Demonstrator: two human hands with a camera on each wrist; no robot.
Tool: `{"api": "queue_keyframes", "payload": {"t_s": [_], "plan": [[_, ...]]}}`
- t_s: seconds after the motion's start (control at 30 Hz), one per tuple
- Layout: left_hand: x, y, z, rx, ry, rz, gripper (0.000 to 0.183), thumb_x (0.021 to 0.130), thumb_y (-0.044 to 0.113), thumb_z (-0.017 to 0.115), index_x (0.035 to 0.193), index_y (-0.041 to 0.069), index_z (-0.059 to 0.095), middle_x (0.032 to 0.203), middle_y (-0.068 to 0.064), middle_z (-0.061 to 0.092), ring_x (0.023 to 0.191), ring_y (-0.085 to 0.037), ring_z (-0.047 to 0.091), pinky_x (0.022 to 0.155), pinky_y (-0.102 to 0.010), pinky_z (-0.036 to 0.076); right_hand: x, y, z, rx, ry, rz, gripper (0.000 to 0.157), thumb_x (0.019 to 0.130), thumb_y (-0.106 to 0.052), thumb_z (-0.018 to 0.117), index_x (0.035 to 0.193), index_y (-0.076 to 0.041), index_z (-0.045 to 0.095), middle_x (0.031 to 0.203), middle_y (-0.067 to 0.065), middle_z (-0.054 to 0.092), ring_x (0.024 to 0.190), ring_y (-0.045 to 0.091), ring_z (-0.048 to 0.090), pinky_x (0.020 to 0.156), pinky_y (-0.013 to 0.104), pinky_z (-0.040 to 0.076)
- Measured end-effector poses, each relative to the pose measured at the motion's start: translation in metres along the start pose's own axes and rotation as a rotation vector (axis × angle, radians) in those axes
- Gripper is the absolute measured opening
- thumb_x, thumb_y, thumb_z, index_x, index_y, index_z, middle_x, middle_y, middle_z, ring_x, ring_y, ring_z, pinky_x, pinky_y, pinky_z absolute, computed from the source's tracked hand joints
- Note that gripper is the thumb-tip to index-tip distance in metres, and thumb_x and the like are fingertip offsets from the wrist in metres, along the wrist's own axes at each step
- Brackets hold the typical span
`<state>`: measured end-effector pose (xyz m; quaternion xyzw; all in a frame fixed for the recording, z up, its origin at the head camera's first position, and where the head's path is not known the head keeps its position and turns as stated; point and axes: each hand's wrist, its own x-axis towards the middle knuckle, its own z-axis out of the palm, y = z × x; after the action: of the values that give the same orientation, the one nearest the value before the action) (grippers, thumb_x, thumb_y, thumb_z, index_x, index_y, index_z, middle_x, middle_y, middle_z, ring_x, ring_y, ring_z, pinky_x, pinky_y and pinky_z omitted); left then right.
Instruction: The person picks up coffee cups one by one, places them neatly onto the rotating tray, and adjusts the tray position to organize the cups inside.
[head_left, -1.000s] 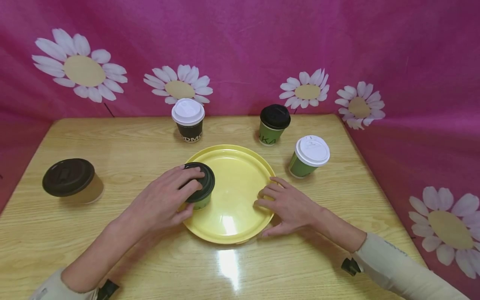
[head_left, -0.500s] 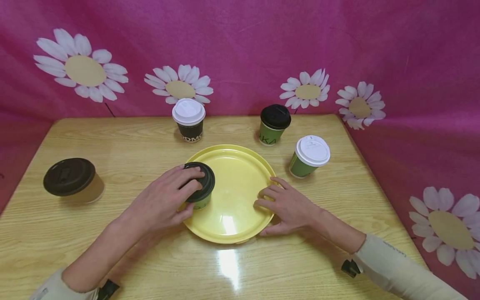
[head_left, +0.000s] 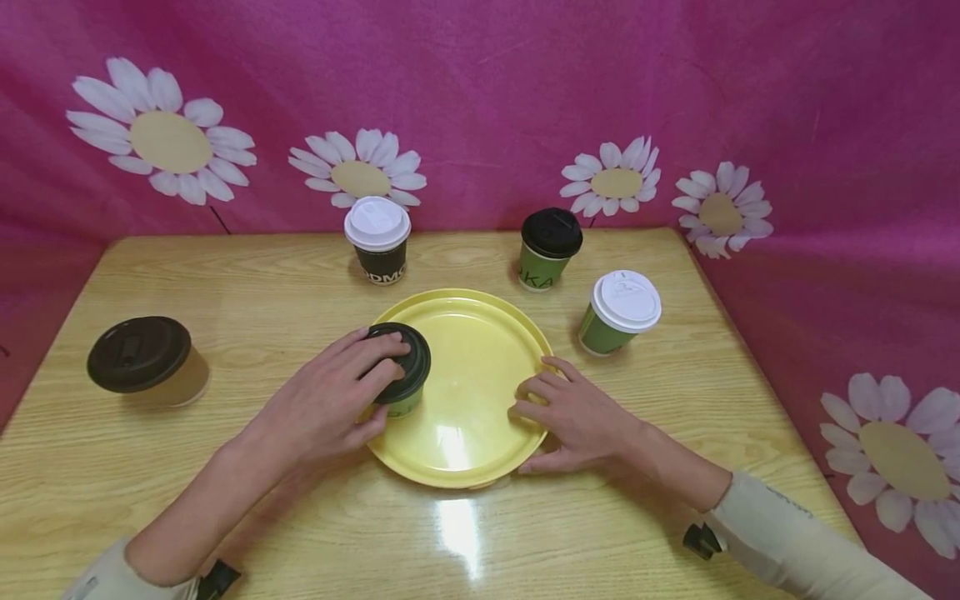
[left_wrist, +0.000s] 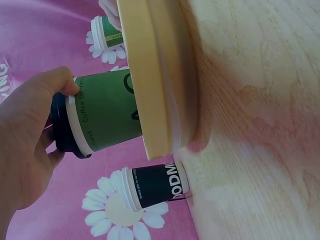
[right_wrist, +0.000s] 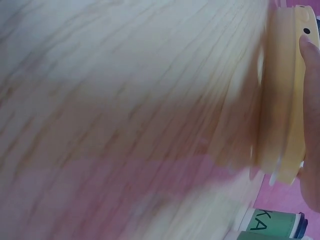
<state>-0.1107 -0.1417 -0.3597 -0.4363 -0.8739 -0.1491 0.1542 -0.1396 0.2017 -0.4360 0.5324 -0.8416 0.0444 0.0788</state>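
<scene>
Hands work apart: the left hand (head_left: 337,400) grips the green cup (left_wrist: 107,111) from above, around its black lid (head_left: 418,373), at nine o'clock on the yellow tray (head_left: 468,358); the right hand (head_left: 577,417) pinches the rim between three and four o'clock. Exactly how the cup's base sits is hidden by the rim in the left wrist view. Best to bear on the cup wall as well, since a lid could pop off, while bracing the tray level and steady.
</scene>
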Motion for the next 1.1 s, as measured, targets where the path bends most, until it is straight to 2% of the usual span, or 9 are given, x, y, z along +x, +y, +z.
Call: {"api": "queue_keyframes", "payload": {"t_s": [0.53,1.1], "plan": [[0.002,-0.001,-0.004,0.033,-0.019,0.017,0.03,0.073,0.012,0.064,0.099,0.005,0.052,0.128,-0.015,0.048,0.125,-0.026,0.037,0.108,-0.042,0.021,0.001,-0.013,-0.001,0.002,-0.013,0.076,0.062,0.072,-0.074,0.048,0.103,-0.022,0.058,0.104,-0.001,0.052,0.1,0.021,0.046,0.105,0.05,0.015],[0.003,-0.001,-0.004,0.043,-0.013,0.006,0.028,0.077,0.018,0.063,0.097,0.003,0.052,0.127,-0.016,0.048,0.125,-0.027,0.038,0.108,-0.04,0.022,0.0,-0.023,-0.001,0.004,-0.039,0.137,0.062,0.072,-0.075,0.047,0.103,-0.022,0.056,0.104,-0.002,0.05,0.099,0.02,0.045,0.106,0.049,0.014]]}}
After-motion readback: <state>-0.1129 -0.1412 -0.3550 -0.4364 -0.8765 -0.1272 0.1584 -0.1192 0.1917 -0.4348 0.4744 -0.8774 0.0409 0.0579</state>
